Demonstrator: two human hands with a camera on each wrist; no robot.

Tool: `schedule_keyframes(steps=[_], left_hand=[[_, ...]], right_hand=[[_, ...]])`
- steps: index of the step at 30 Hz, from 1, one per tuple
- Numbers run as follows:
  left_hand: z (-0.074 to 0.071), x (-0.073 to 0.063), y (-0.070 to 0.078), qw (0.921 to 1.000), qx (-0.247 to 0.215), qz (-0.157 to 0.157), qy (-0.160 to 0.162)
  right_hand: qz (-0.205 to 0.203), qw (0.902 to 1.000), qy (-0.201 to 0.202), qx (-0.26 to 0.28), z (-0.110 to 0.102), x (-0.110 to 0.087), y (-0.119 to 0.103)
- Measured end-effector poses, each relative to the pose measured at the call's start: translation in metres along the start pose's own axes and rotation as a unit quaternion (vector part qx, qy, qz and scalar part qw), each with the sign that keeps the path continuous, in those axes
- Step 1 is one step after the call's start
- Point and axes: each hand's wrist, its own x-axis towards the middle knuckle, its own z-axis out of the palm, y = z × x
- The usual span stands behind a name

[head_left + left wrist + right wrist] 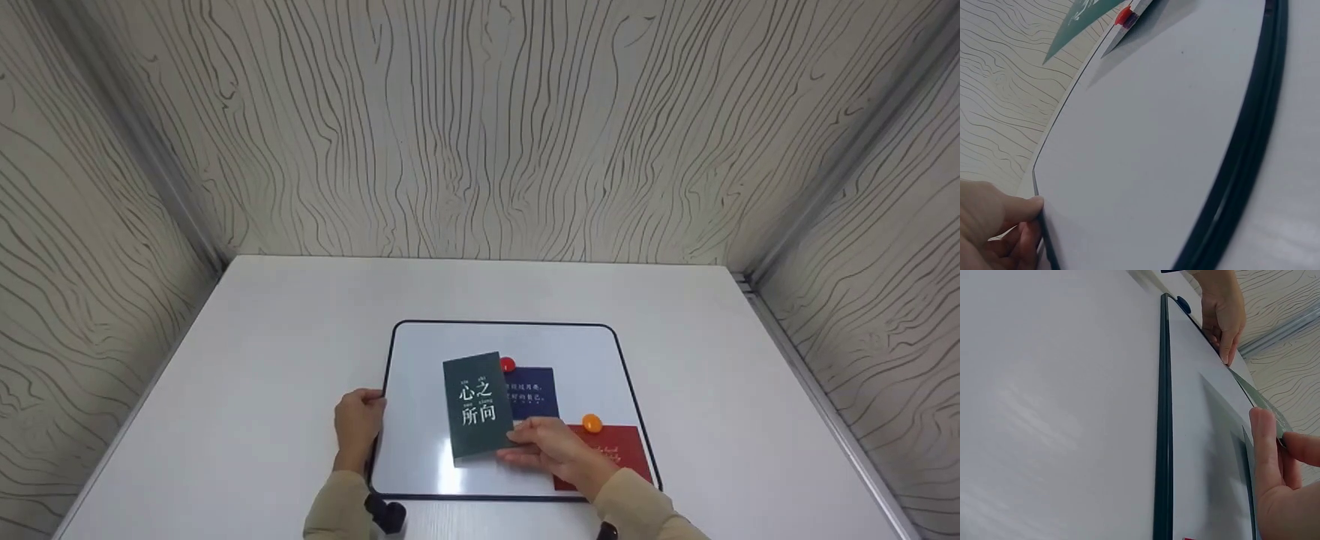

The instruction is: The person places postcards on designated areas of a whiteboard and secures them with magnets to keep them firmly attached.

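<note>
A black-rimmed whiteboard (412,375) lies on the white table. At its left edge my left hand (358,424) pinches the rim, thumb on top and fingers curled below, as the left wrist view shows. Between thumb and fingers of my right hand (555,448) is the lower right corner of a dark green card (478,397) with white Chinese characters. That card is raised over the middle of the board and overlaps a navy card (534,386) in the head view. A red magnet (508,364) sits at the navy card's top edge.
On the board's lower right lies a red card (630,446), partly behind my right hand, with an orange magnet (592,423) at its top. Wood-grain patterned walls (450,135) enclose the table (300,315) at the back and both sides.
</note>
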Motion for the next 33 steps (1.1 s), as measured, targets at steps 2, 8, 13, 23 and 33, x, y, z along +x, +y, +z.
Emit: schedule_keyframes(steps=[2,8,13,23,33], left_hand=[[0.000,0.000,0.000,1.0000,0.000,0.000,0.001],[0.001,0.000,-0.001,1.0000,-0.006,-0.001,-0.002],[0.000,0.000,-0.001,0.9998,-0.009,-0.010,-0.012],[-0.004,0.001,0.002,0.9992,-0.006,-0.028,-0.029],[-0.004,0.002,0.003,0.9986,-0.003,-0.042,-0.030]], right_hand=[[0.002,1.0000,-0.004,-0.006,0.003,0.001,0.002],[0.003,0.9999,-0.009,-0.014,0.010,0.003,0.007],[0.003,0.9999,-0.012,-0.008,0.015,0.005,0.009],[0.020,0.9997,-0.013,-0.007,0.033,0.006,0.014],[0.010,0.9998,-0.019,0.004,0.044,0.007,0.018]])
